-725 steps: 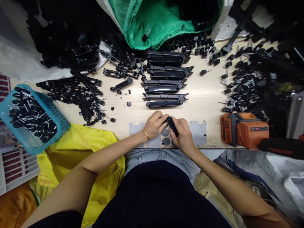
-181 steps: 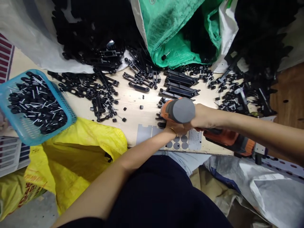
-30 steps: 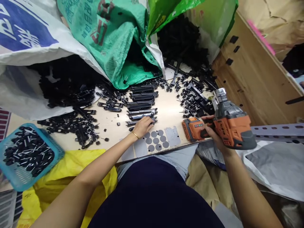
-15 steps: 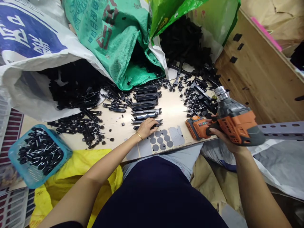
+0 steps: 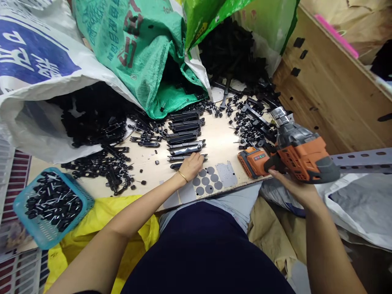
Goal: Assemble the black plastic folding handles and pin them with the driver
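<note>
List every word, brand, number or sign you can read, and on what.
Nothing reads for certain.
White bag: characters on blue, creased, unclear.
Green sack: dark red and smaller characters, folded, unclear.
Lime bag: yellow mark, too small.
Power tool: lettering on orange, blurred.
Battery: small lettering, blurred.

Below the bench's (image 5: 219,134) near edge, towards the left corner, a yellow sack (image 5: 104,210); along the right edge, a wooden board (image 5: 330,106), with a pink strip (image 5: 336,36) by its top; nearer, a perforated bar (image 5: 360,161).
</note>
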